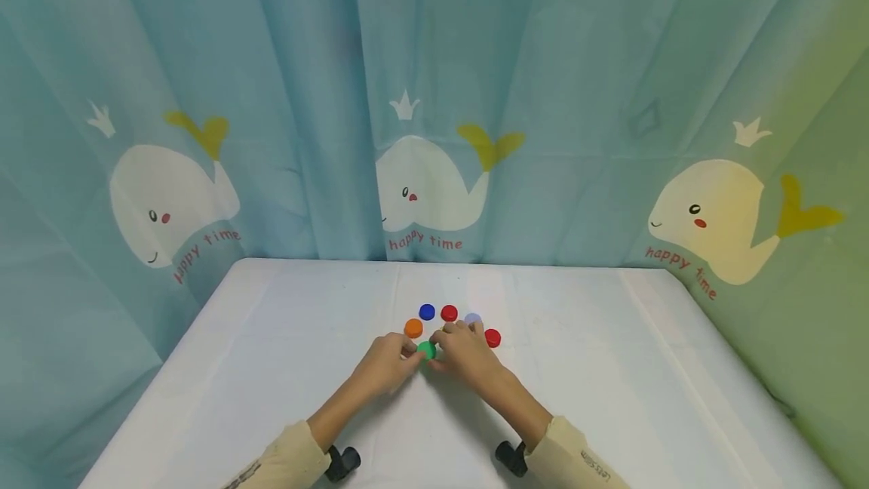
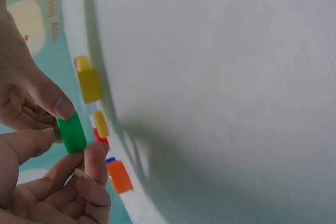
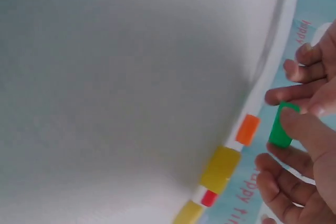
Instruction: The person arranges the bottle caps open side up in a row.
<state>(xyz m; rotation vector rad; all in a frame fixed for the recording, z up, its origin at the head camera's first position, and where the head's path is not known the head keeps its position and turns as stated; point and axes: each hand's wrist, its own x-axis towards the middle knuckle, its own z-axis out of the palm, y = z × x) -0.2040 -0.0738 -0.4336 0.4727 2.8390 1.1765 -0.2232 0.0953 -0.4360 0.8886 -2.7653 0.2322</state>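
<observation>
A small round green cap [image 1: 427,350], like a plastic bottle cap, is between my two hands just above the white table. My left hand [image 1: 387,363] pinches it from the left with thumb and index finger. From the other side my right hand [image 1: 467,352] grips it, the thumb [image 3: 294,121] lying across it and a finger beneath. In the left wrist view the green cap [image 2: 72,132] is tilted, seen edge-on. An orange cap [image 1: 413,328] sits just beyond the left fingers. Yellow caps [image 3: 220,169] show in the wrist views, mostly hidden behind my right hand in the head view.
Beyond the hands, a blue cap [image 1: 427,312], a red cap [image 1: 449,312] and a pale lilac cap [image 1: 473,318] lie in an arc. Another red cap [image 1: 492,337] is right of my right hand. The white table [image 1: 285,353] ends at a whale-print curtain [image 1: 299,96].
</observation>
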